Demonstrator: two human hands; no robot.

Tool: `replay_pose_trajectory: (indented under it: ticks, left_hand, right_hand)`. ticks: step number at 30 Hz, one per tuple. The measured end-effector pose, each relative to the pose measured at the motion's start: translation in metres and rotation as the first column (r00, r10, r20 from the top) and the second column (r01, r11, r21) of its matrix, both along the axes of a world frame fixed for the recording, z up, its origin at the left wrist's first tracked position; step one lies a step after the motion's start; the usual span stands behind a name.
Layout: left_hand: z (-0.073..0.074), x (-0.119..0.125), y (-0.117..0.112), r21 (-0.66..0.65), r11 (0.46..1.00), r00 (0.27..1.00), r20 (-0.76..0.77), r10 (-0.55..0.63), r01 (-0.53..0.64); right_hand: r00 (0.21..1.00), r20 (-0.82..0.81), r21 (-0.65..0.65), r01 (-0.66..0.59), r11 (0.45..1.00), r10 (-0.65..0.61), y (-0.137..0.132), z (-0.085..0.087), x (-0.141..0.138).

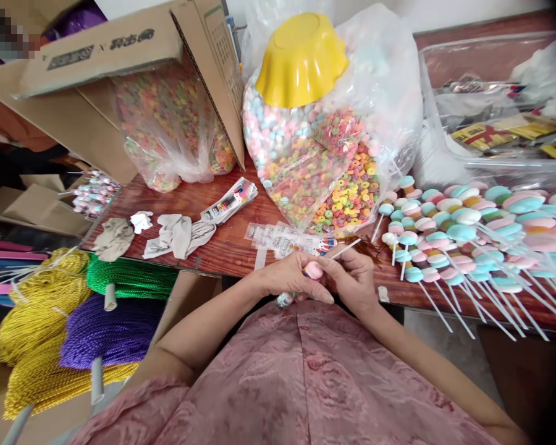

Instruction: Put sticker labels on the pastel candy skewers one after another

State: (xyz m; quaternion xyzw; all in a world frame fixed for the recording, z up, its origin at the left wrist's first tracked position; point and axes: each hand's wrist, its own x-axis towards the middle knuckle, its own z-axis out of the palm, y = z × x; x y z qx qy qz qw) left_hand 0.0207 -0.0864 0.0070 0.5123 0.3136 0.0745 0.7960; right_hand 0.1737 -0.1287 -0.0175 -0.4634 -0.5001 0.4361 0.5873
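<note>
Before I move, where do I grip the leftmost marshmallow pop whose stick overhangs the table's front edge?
Likely best near the free end of its white stick, pinched from the near side: it slants out past the wooden table's edge, apart from neighbouring sticks, while its blue marshmallow sits close among others. The right hand is nearer, but holds another stick.

The torso is covered by a dusty-pink garment point(259, 383) with a tone-on-tone floral pattern and a creased surface. A narrow vertical seam point(302, 352) divides the front panel near its centre. The left sleeve point(160, 395), of matching pink fabric, terminates near the elbow; both forearms, the left hand point(290, 277) and the right hand point(358, 285) are bare.
</note>
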Motion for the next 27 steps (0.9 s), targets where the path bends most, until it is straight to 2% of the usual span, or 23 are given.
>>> replay_pose_trajectory:
  ticks: [2, 4, 6, 9, 11, 13, 16, 20, 23, 25, 27]
  left_hand:
    - [-0.003, -0.001, 0.0, 0.019, 1.0, 1.0, -0.017, -0.023, 0.024]
    - [-0.008, -0.002, -0.001, 0.079, 0.997, 0.999, -0.045, 0.002, 0.001]
    - [-0.011, -0.002, 0.0, 0.209, 0.974, 0.992, -0.074, 0.099, -0.082]
    - [-0.012, -0.001, 0.001, 0.398, 0.902, 0.977, -0.057, 0.205, -0.166]
    - [-0.01, 0.0, 0.003, 0.421, 0.889, 0.976, -0.027, 0.214, -0.183]
    - [-0.006, -0.001, 0.004, 0.389, 0.895, 0.971, 0.003, 0.237, -0.219]
    - [-0.003, -0.008, 0.007, 0.407, 0.874, 0.959, 0.013, 0.284, -0.264]
    - [-0.006, -0.012, 0.006, 0.494, 0.846, 0.957, -0.084, 0.278, -0.202]
    - [-0.014, -0.008, 0.004, 0.482, 0.858, 0.966, -0.08, 0.246, -0.179]
    - [-0.018, -0.006, 0.003, 0.459, 0.869, 0.975, -0.027, 0.221, -0.184]
    - [-0.02, -0.008, 0.003, 0.453, 0.869, 0.974, -0.005, 0.226, -0.2]
  right_hand:
    - [0.999, -0.03, -0.093, -0.042, 0.995, 0.039, 0.0, -0.006, -0.002]
    - [0.991, -0.046, -0.143, -0.134, 0.981, 0.129, 0.006, -0.006, 0.002]
    - [0.982, -0.056, -0.131, -0.186, 0.974, 0.18, 0.015, 0.003, 0.013]
    - [0.98, 0.032, -0.08, -0.192, 0.978, 0.195, 0.03, 0.025, 0.029]
    - [0.968, 0.136, -0.052, -0.207, 0.977, 0.212, 0.035, 0.036, 0.036]
    - [0.972, 0.173, -0.023, -0.16, 0.987, 0.162, 0.038, 0.038, 0.04]
    - [0.988, 0.154, -0.005, -0.011, 1.0, 0.012, 0.035, 0.03, 0.041]
    - [0.979, 0.187, 0.026, 0.073, 0.997, -0.077, 0.025, 0.016, 0.025]
    - [0.969, 0.238, 0.065, 0.057, 0.996, -0.071, 0.021, 0.007, 0.006]
    - [0.965, 0.263, 0.029, 0.015, 0.999, -0.022, 0.021, 0.0, -0.002]
    - [0.974, 0.222, -0.048, -0.028, 0.998, 0.038, 0.025, -0.007, -0.003]
